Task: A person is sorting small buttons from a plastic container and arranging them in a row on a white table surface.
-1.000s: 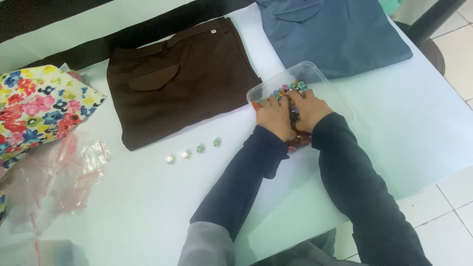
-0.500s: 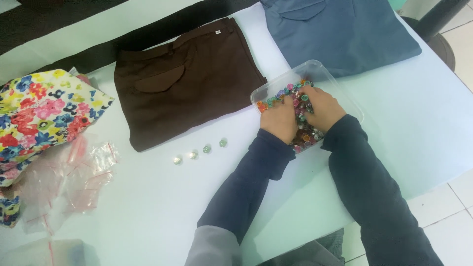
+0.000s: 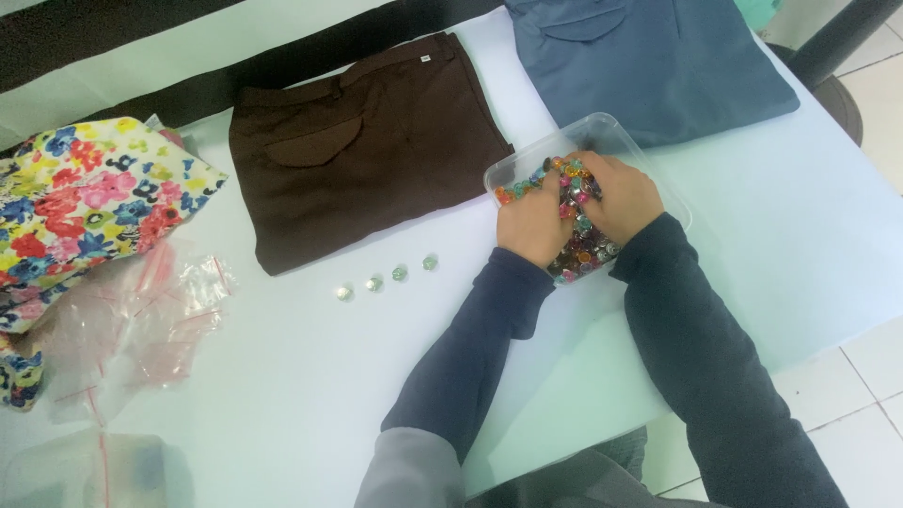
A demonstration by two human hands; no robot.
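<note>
Moved: both hands sit deeper among the colourful buttons (image 3: 576,246) than a second ago.
Left hand (image 3: 533,224): fingers curled in buttons; hold not discernible.
Right hand (image 3: 618,196): likewise.
Location: clear plastic tray (image 3: 602,129) beside brown trousers (image 3: 367,150).
Set out: four pale buttons (image 3: 387,277) in a row on the white table (image 3: 282,376).

White bench (image 3: 282,395) carries: folded brown trousers (image 3: 367,150) centre-top, folded blue garment (image 3: 649,56) top-right, clear plastic tub of coloured beads (image 3: 602,132) betw. them at the near edge. Row of 4 small glassy buttons (image 3: 387,277) just below trousers. Left side: floral fabric (image 3: 85,207), pile of clear zip bags w/ red strips (image 3: 132,320).
</note>
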